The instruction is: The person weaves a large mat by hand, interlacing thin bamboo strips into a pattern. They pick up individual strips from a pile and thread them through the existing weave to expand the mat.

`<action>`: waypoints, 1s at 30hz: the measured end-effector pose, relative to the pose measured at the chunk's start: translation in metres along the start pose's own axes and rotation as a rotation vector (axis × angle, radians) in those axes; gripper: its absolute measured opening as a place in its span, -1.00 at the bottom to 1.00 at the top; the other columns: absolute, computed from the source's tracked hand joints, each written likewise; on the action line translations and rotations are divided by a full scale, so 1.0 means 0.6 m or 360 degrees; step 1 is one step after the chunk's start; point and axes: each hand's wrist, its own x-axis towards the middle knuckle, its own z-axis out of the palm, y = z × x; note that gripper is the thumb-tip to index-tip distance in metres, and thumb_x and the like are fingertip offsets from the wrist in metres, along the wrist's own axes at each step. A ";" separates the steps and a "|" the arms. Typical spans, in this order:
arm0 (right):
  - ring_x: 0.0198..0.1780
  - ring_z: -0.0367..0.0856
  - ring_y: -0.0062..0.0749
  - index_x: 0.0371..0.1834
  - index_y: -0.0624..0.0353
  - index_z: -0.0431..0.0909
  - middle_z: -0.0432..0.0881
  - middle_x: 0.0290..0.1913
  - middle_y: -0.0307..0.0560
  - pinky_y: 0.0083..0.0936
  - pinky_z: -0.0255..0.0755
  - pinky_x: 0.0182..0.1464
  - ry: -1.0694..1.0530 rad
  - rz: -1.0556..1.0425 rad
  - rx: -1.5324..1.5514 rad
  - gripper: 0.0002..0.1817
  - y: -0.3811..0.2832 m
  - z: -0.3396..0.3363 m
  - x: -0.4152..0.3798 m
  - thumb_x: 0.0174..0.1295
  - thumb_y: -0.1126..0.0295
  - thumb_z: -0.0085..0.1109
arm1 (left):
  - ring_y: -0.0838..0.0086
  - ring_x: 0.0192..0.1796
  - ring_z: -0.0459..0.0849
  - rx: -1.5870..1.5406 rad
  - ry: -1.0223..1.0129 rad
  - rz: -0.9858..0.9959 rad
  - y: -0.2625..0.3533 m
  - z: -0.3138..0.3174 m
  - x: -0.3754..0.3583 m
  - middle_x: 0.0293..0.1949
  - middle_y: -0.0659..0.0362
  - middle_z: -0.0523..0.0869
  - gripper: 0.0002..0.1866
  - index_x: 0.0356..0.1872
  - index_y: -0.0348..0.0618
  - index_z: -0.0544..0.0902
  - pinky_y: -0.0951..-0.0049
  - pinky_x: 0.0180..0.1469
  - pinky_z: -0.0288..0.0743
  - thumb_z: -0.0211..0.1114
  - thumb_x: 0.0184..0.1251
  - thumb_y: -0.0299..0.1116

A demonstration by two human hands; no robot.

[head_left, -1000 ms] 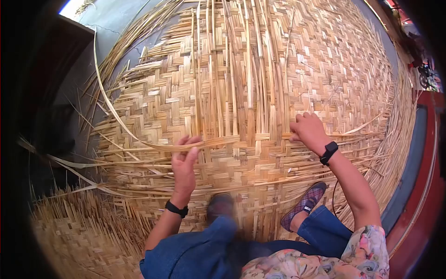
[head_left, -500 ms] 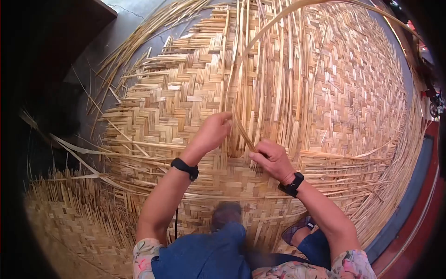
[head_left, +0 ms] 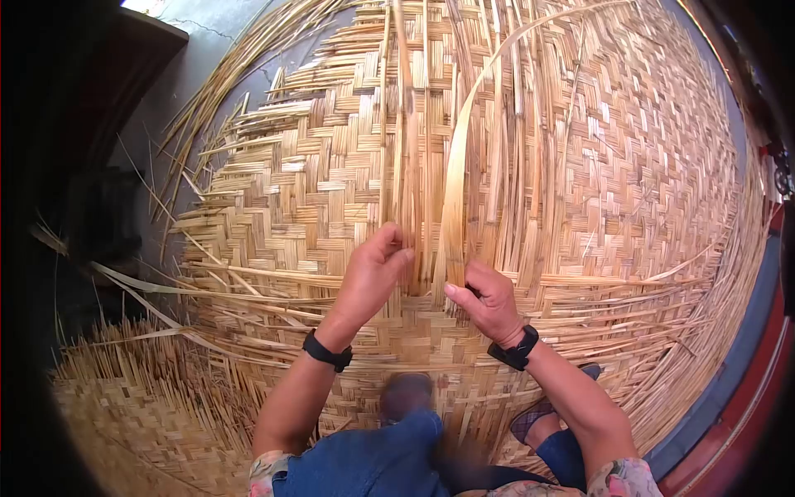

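A woven bamboo mat (head_left: 331,199) in a zigzag pattern lies below both hands, with long loose strips running over its middle. My right hand (head_left: 489,305) pinches the lower end of a wide pale bamboo strip (head_left: 455,182), which arcs up and away to the right. To its left, my left hand (head_left: 377,272) is closed with curled fingers at a narrower, motion-blurred bamboo strip (head_left: 411,149). The fingertips partly hide where that strip ends. Both hands hover close to the weave, just above the crosswise strips.
My shoe (head_left: 406,398) rests on the mat's near part. Loose bamboo strips (head_left: 224,74) stick out at the upper left over grey floor. Another woven piece (head_left: 116,422) with ragged ends lies lower left. A dark piece of furniture (head_left: 124,74) stands upper left; a red edge (head_left: 745,414) runs along the right.
Both hands have come nearer to my body. The wide strip in my right hand now stands apart from my left hand and shows its flat side; my left hand has lowered.
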 end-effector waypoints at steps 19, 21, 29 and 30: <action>-0.21 0.63 -0.64 0.33 0.25 0.47 0.70 -0.18 -0.25 -0.59 0.60 -0.09 -0.0283 0.0867 0.0634 -0.66 -0.012 -0.022 0.052 0.57 0.43 0.02 | 0.53 -0.19 0.74 0.0160 0.0726 0.0589 -0.030 0.001 -0.132 -0.22 0.19 0.74 -0.84 -0.26 -0.19 0.76 0.54 -0.05 0.66 0.30 0.38 -0.70; -0.23 0.64 -0.62 0.40 0.25 0.40 0.70 -0.20 -0.20 -0.56 0.60 -0.15 -0.0016 0.0562 0.0447 -0.60 -0.023 -0.040 0.029 0.56 0.43 0.03 | 0.50 -0.16 0.75 0.0169 0.0806 0.0599 -0.041 0.001 -0.123 -0.27 0.17 0.76 -0.87 -0.32 -0.21 0.76 0.52 -0.10 0.65 0.34 0.35 -0.68; -0.44 0.68 0.12 0.52 0.23 0.18 0.69 -0.43 0.12 -0.01 0.53 -0.34 -0.0852 0.0313 -0.1441 -0.32 -0.031 -0.021 -0.061 0.38 0.31 0.18 | 0.28 0.00 0.74 0.0789 0.0509 0.1047 -0.054 -0.040 -0.146 -0.11 0.07 0.77 -0.81 -0.29 -0.14 0.79 0.38 0.01 0.63 0.34 0.27 -0.71; -0.37 0.69 0.12 0.46 0.23 0.22 0.69 -0.37 0.14 -0.03 0.54 -0.29 -0.0661 0.0279 -0.1260 -0.36 -0.040 -0.017 -0.049 0.35 0.32 0.19 | 0.25 0.04 0.73 0.0671 0.0489 0.1014 -0.028 -0.044 -0.165 -0.07 0.06 0.76 -0.80 -0.29 -0.13 0.79 0.35 0.03 0.62 0.33 0.28 -0.71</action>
